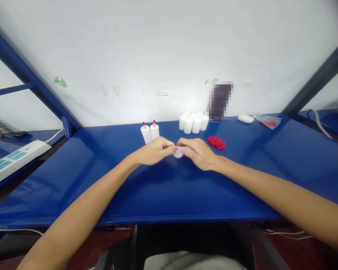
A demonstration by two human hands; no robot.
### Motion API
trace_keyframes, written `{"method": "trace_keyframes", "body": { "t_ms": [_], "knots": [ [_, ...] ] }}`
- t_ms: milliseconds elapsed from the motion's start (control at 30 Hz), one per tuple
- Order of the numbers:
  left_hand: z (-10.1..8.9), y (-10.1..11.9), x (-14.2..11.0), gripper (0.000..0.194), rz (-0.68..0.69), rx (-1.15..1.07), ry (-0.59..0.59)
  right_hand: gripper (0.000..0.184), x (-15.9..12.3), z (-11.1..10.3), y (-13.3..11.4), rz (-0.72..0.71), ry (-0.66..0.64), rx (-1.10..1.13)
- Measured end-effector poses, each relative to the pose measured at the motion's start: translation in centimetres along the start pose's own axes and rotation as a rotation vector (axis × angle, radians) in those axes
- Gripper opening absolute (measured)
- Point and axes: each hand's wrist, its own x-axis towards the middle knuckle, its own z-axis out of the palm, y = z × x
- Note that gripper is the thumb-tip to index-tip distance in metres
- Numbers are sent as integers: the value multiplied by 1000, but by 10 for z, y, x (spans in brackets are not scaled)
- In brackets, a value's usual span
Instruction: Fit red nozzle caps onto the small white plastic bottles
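Observation:
A white plastic squeeze bottle (178, 152) is between my two hands over the middle of the blue table, mostly covered by fingers. My left hand (157, 150) is closed at its left side, thumb and fingers pinched together. A fleck of red shows at those fingertips, too small to make out fully. From the right, my right hand (198, 153) grips the bottle, thumb pressed on its side. Just behind my left hand stand two white squeeze bottles (150, 133) with red tips. To the right of my right hand lies a pile of small red caps (216, 143).
Several white bottles without red tips (193, 123) stand by the wall. Farther right lie a white rounded object (245, 119) and a clear bag with red pieces (269, 122). A power strip (15, 159) is at left. Blue frame posts rise at both sides of the table (186, 198).

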Motion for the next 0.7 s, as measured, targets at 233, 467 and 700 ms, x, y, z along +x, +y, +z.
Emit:
{"method": "trace_keyframes", "body": {
  "t_ms": [233, 467, 700],
  "knots": [
    [-50, -24, -21, 37, -293, 226, -144, 28, 1, 3, -5, 34, -8, -99],
    [-64, -50, -27, 42, -228, 324, -96, 30, 0, 5, -5, -13, -17, -112],
    [-72, -47, -32, 44, -214, 289, -76, 34, 1, 6, -5, -22, -6, -99]
  ]
}}
